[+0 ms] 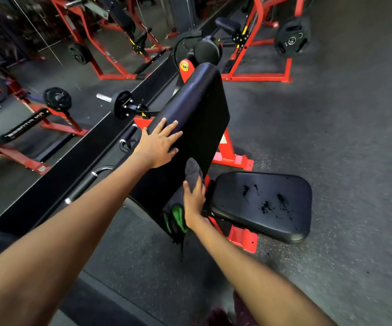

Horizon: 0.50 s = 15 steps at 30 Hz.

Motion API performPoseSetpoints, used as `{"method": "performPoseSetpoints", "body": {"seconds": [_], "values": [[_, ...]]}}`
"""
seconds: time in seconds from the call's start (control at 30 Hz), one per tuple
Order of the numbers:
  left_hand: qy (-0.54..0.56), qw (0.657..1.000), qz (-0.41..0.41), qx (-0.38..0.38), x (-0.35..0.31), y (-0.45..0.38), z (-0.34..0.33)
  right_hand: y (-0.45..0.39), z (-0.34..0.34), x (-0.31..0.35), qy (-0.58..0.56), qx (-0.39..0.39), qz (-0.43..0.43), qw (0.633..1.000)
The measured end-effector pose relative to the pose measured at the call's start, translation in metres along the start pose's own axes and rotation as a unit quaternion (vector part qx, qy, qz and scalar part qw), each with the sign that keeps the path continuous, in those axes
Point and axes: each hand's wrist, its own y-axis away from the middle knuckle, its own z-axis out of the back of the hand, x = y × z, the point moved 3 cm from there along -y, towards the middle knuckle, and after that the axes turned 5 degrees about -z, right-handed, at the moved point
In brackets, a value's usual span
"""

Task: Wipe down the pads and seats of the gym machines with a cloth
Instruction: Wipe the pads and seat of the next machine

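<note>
**Back pad wiped low on its right edge, braced from the left**

A dark cloth (191,182) with a green patch near its lower end is pressed against the lower right edge of the tilted black back pad (197,109) by the right hand (193,203). The grip of that hand is closed on the cloth: the fingers are curled around it from the right, while its upper end sticks up above the fingertips and its lower end hangs below the wrist along the pad's bottom corner.

The left hand (158,147) is laid flat on the left edge of the same pad, higher up than the right hand. Its fingers are straight and spread, so the grip is apart and nothing is held in it.

Just to the right of the back pad, a black seat pad (263,203) is carried on the same red frame (233,158). Several torn, scuffed spots are seen on the seat's upper surface. It is not touched by either hand.

The machine stands on a dark speckled floor (331,125). A mirror (25,90) runs along the left side, above a black ledge, and red equipment is reflected in it. Further back on the right, another red machine loaded with a black weight plate (292,40) is seen well apart from the hands.
</note>
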Motion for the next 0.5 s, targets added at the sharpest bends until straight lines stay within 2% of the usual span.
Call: {"method": "performPoseSetpoints", "body": {"seconds": [0.07,0.1,0.23,0.33,0.4,0.5], "values": [[0.017,1.000,0.005,-0.014,-0.002,0.008,0.000,-0.012,0.000,0.017,-0.004,-0.007,-0.061,0.998],[0.037,0.999,0.018,-0.029,-0.002,0.011,0.001,-0.011,0.000,0.027,0.004,-0.014,-0.058,0.998],[0.128,0.984,0.092,-0.081,0.006,0.022,-0.002,0.034,-0.010,0.040,0.010,-0.009,0.090,0.996],[0.140,0.987,0.060,-0.052,0.015,0.031,-0.005,0.073,-0.011,0.009,0.035,0.021,0.155,0.987],[0.167,0.985,0.020,-0.043,0.021,0.040,-0.005,0.064,-0.008,-0.003,0.040,0.023,0.131,0.990],[0.181,0.982,0.001,-0.046,0.025,0.055,-0.004,0.037,-0.006,0.009,0.073,0.014,0.028,0.997]]}}
